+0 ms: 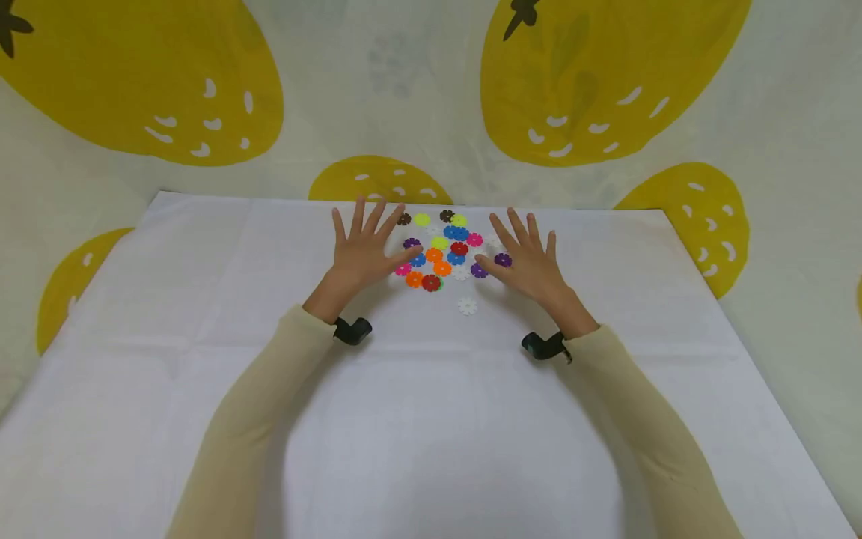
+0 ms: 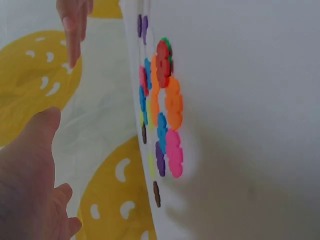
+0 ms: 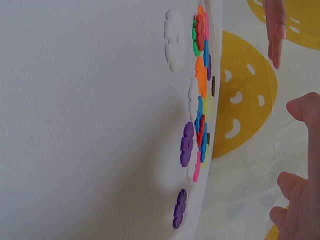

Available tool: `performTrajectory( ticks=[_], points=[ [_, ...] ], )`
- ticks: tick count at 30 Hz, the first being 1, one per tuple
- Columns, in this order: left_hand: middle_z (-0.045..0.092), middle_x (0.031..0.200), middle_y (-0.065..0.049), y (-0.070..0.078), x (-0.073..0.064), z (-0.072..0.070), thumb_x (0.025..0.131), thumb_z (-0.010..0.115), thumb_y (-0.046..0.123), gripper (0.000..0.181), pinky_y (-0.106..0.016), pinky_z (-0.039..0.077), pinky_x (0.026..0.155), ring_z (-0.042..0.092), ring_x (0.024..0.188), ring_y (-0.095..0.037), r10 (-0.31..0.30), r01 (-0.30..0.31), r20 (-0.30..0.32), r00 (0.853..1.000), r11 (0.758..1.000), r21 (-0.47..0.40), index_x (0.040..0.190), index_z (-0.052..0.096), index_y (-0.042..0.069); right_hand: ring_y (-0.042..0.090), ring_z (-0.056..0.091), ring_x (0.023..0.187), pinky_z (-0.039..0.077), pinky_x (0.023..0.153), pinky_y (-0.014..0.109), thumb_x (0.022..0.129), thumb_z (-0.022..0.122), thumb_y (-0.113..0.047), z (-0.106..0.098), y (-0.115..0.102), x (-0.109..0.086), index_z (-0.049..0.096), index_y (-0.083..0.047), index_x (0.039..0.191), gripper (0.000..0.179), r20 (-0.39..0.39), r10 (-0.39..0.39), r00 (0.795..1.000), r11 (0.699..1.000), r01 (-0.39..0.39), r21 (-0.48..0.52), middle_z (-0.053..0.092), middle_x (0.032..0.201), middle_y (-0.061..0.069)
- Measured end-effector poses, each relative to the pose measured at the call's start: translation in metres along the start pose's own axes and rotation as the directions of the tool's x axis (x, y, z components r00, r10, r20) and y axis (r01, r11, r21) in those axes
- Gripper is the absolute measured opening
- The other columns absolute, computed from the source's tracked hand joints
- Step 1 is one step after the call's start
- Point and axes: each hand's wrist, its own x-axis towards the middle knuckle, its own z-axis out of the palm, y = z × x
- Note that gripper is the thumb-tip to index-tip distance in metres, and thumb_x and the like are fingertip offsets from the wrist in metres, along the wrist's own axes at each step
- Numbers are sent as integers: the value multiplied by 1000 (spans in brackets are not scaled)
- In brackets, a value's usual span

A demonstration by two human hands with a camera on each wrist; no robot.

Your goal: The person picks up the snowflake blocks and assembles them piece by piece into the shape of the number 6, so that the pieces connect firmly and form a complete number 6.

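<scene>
Many small flower-shaped plastic discs lie scattered at the far middle of the table, among them a red disc (image 1: 431,283), an orange disc (image 1: 442,269), a purple disc (image 1: 503,260) and a white disc (image 1: 468,306) nearest the front. My left hand (image 1: 362,258) hovers at the left side of the discs, its fingers spread and holding nothing. On the right side, my right hand (image 1: 528,263) is also spread above the table with nothing in it. Both wrist views show the hands raised above the discs, such as the pink disc (image 2: 174,154) and another purple disc (image 3: 186,144).
A white cloth covers the table (image 1: 431,419). Behind it hangs a pale curtain with large yellow fruit prints (image 1: 377,180). Black wrist-worn devices sit on the left wrist (image 1: 353,331) and the right wrist (image 1: 542,346).
</scene>
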Motion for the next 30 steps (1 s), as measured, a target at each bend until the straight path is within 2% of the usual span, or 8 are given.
performTrajectory(
  ticks=[8, 12, 17, 21, 24, 27, 30],
  points=[
    [-1, 165, -4, 7, -6, 11, 91, 38, 71, 85, -62, -15, 110, -13, 149, -34, 57, -57, 18, 998, 998, -9, 158, 6, 30, 36, -11, 149, -14, 109, 65, 91, 50, -60, 9, -15, -6, 7, -29, 158, 86, 9, -42, 999, 999, 42, -7, -2, 165, 7],
    [7, 164, -5, 11, -10, 17, 92, 44, 66, 83, -62, -6, 114, -7, 150, -32, 121, -121, 1, 993, 992, -44, 158, 12, 28, 37, -9, 149, -14, 109, 66, 91, 51, -59, 14, -22, -10, 8, -28, 158, 85, 29, -53, 998, 999, 53, -12, -1, 165, 7],
    [22, 161, -8, 15, -13, 24, 94, 50, 59, 77, -58, 11, 116, 11, 149, -32, 200, -201, -22, 980, 975, -93, 157, 21, 25, 35, -6, 149, -9, 111, 66, 91, 53, -57, 19, -29, -15, 14, -25, 158, 84, 53, -78, 996, 997, 77, 24, 4, 164, 8],
    [35, 154, -11, 19, -14, 27, 94, 55, 53, 71, -53, 23, 114, 26, 144, -31, 265, -267, -30, 964, 951, -158, 153, 34, 20, 37, 10, 148, 10, 113, 65, 90, 58, -53, 25, -31, -19, 22, -22, 157, 82, 36, -110, 993, 991, 107, 75, 17, 162, 12],
    [43, 148, -12, 21, -15, 29, 94, 59, 49, 66, -51, 29, 112, 35, 138, -31, 334, -329, -13, 942, 919, -217, 149, 42, 17, 36, 32, 139, 29, 109, 60, 88, 65, -48, 27, -31, -21, 39, -14, 150, 75, 6, -130, 992, 981, 128, 145, 37, 151, 16],
    [49, 140, -13, 20, -14, 31, 94, 63, 41, 60, -48, 33, 110, 42, 130, -30, 399, -382, 6, 917, 882, -275, 145, 47, 14, 32, 53, 114, 47, 95, 49, 86, 71, -40, 27, -31, -22, 59, -6, 128, 55, -12, -141, 990, 957, 139, 256, 56, 128, 16],
    [52, 133, -14, 19, -13, 34, 93, 66, 31, 55, -44, 37, 108, 46, 125, -29, 439, -414, 4, 899, 851, -323, 141, 51, 10, 27, 56, 90, 51, 80, 38, 85, 75, -32, 28, -28, -21, 66, -3, 104, 36, 6, -157, 988, 925, 144, 352, 64, 105, 12]
  ],
)
